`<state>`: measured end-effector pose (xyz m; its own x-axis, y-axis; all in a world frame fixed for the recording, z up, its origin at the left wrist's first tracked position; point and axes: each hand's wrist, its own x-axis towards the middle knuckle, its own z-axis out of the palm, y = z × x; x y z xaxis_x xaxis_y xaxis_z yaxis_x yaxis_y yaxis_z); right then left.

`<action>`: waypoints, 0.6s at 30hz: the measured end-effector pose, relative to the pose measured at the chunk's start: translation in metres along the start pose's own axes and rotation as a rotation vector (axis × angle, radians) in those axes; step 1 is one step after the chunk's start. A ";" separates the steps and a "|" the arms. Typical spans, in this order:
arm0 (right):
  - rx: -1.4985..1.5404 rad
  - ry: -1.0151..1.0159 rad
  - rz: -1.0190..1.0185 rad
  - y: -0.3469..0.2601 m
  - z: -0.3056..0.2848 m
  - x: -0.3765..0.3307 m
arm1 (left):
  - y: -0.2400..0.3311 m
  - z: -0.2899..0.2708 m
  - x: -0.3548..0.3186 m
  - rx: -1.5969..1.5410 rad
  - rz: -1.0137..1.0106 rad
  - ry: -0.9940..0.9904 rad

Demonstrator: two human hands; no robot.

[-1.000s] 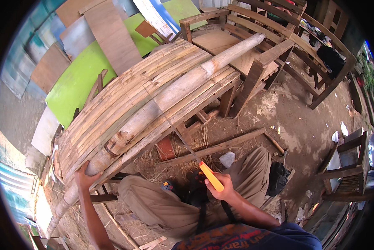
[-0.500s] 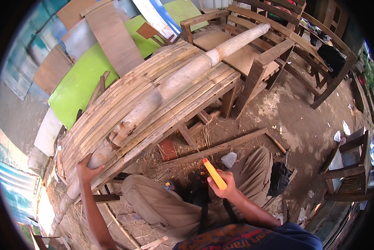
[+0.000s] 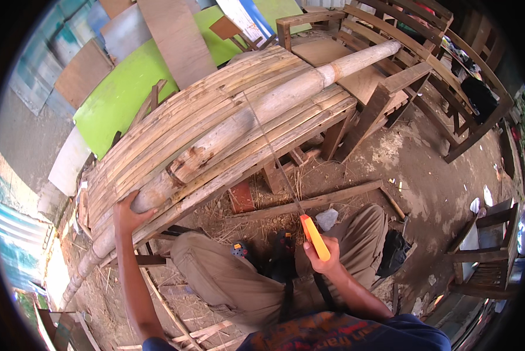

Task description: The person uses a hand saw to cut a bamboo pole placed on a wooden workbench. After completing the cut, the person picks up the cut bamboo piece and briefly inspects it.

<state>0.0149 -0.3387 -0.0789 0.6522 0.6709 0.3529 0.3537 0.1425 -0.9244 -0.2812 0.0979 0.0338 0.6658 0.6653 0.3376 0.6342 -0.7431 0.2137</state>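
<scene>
A thick bamboo pole (image 3: 256, 117) lies lengthwise on a slatted bamboo bench top (image 3: 175, 123). My left hand (image 3: 128, 212) presses on the pole near its lower end. My right hand (image 3: 321, 257) grips the yellow handle of a hand saw (image 3: 314, 237). Its thin blade (image 3: 268, 146) runs up from the handle and rests across the pole near its middle. My legs in khaki trousers (image 3: 233, 281) are spread below the bench.
Green, grey and brown boards (image 3: 128, 93) lean behind the bench. Wooden chair frames (image 3: 438, 64) stand at the upper right and a chair (image 3: 485, 245) at the right. A red brick (image 3: 242, 198) and a long plank (image 3: 315, 202) lie on the dirt.
The view has shifted a little. My right hand and the saw handle sit slightly lower and nearer me. My left hand stays on the pole.
</scene>
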 end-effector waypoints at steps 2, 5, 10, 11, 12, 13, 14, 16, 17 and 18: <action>-0.045 0.023 -0.037 -0.006 0.001 0.001 | 0.016 -0.002 0.006 0.055 -0.001 -0.021; -0.038 0.016 -0.072 -0.011 0.004 0.000 | 0.024 0.003 -0.001 0.152 -0.007 -0.013; -0.036 -0.029 -0.076 -0.018 0.012 -0.001 | 0.032 0.002 -0.002 0.222 -0.108 -0.092; -0.047 -0.026 -0.093 -0.020 0.014 0.000 | 0.036 0.004 -0.002 0.244 -0.038 -0.025; -0.058 -0.021 -0.110 -0.021 0.014 0.002 | 0.040 0.006 -0.001 0.267 0.034 0.042; -0.056 -0.021 -0.118 -0.020 0.014 0.004 | 0.045 0.009 -0.001 0.290 0.107 0.108; -0.060 -0.016 -0.125 -0.017 0.013 0.006 | 0.061 0.014 0.003 0.214 0.091 0.153; -0.072 -0.012 -0.111 -0.012 0.010 0.010 | 0.113 0.023 0.014 0.063 0.061 0.235; -0.084 -0.015 -0.095 -0.010 0.006 0.013 | 0.135 0.028 0.022 0.022 0.112 0.255; -0.095 -0.020 -0.083 -0.008 0.002 0.017 | 0.157 0.034 0.032 -0.018 0.161 0.279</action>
<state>0.0213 -0.3269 -0.0663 0.6049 0.6744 0.4235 0.4682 0.1291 -0.8742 -0.1470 0.0055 0.0468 0.6224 0.4954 0.6060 0.5207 -0.8401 0.1520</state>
